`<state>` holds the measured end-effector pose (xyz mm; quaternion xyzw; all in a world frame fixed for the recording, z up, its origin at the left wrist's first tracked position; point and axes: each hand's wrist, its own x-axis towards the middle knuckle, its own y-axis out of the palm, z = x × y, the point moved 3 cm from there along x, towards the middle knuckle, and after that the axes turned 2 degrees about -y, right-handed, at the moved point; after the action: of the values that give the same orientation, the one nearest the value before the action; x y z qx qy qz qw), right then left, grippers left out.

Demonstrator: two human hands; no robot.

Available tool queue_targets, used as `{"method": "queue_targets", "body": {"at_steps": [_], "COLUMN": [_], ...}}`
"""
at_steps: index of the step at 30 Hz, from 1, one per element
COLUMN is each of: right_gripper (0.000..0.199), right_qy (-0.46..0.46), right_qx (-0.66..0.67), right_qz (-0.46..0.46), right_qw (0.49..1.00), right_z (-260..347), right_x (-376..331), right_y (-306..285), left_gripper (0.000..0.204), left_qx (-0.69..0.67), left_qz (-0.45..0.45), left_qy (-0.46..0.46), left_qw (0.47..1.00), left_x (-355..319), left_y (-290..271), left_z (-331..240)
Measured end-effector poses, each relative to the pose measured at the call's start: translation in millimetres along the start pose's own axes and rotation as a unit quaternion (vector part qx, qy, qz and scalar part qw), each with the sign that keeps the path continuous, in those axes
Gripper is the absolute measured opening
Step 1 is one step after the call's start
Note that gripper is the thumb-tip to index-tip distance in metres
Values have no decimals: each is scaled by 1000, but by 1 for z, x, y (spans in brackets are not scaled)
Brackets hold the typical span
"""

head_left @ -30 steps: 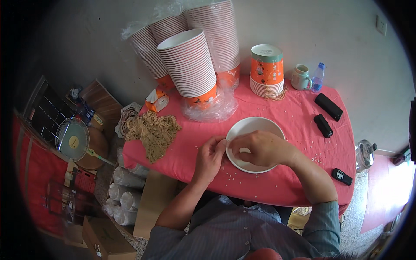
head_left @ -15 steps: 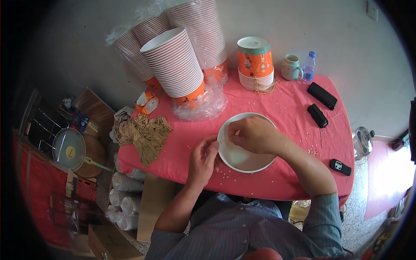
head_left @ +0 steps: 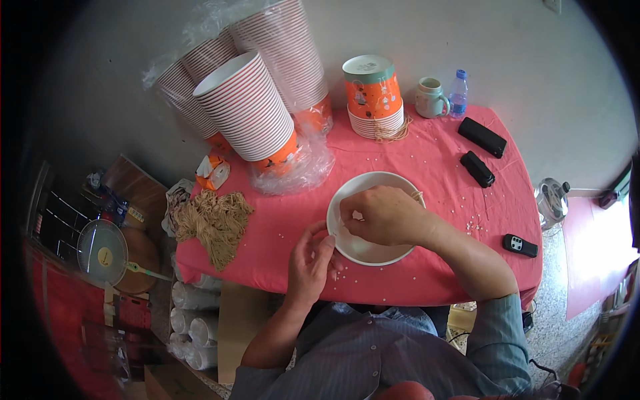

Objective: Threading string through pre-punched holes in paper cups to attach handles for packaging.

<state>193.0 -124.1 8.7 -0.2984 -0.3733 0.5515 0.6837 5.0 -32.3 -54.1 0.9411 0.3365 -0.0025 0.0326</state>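
Note:
A white round bowl [head_left: 392, 256] stands near the table's front edge, its mouth up. My right hand [head_left: 385, 215] is over its opening, wrist bent, with thumb and fingertips pinched together at the left inner side. Whatever is in that pinch is too small to make out. At the bowl's left rim is my left hand [head_left: 310, 263], its fingers curled and the thumb close to the forefinger; its contents, if any, do not show. A bit of tan string [head_left: 418, 196] shows at the right rim. Little white beads [head_left: 475, 225] are scattered over the red cloth.
On the left lies a heap of tan strings [head_left: 217, 227]. Behind it stand tall stacks of paper buckets [head_left: 247, 107] in plastic wrap. Further right are an upside-down orange bucket stack [head_left: 373, 97], a mug [head_left: 431, 99], a bottle [head_left: 459, 95] and black devices [head_left: 481, 137].
The view has shifted slightly, so the table items sit a little further left. My right hand stays pinched over the bowl, and my left hand remains by its left rim.

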Motion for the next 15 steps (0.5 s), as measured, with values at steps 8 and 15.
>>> {"method": "queue_targets", "body": {"at_steps": [8, 15], "right_gripper": [18, 20], "right_qy": [-3, -3], "right_qx": [21, 23], "right_qz": [4, 15], "right_qw": [1000, 1000], "right_z": [-2, -1], "right_x": [1, 1], "right_y": [0, -2], "left_gripper": [39, 46], "left_qx": [-17, -15], "left_qz": [17, 18], "left_qy": [2, -4], "left_qw": [1000, 1000], "left_x": [3, 6], "left_y": [1, 2], "left_z": [3, 4]}}
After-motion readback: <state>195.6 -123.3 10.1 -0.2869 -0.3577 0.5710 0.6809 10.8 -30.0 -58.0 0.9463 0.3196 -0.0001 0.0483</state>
